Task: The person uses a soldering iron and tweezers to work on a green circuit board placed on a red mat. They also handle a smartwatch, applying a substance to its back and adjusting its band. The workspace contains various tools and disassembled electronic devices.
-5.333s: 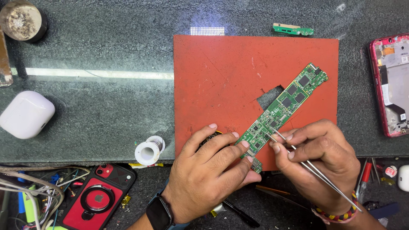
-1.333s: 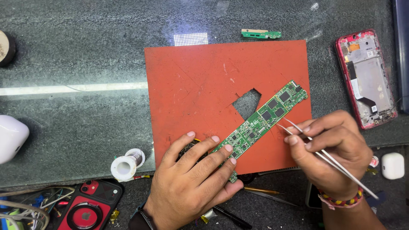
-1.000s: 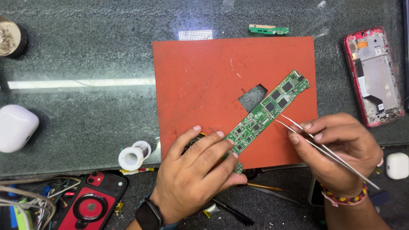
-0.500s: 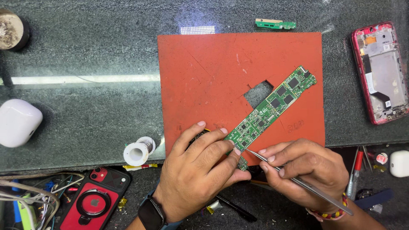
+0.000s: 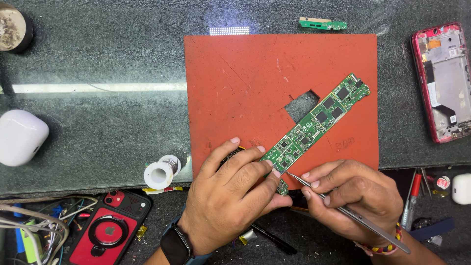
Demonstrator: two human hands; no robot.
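The left hand [image 5: 230, 196] pinned the green circuit board [image 5: 314, 128] on the red mat [image 5: 245, 83]; the right hand [image 5: 353, 196] gripped tweezers [image 5: 343, 212], tips at its lower end. A slip could have scratched components.

**Bright overhead light, sharp picture**

Even, bright light falls from above. The dark speckled stone table [image 5: 98, 59] mirrors a long white strip and a dotted lamp panel near the top edge of the flat red rubber mat [image 5: 245, 83]. Shadows are short and soft. Focus is crisp throughout, without motion blur.
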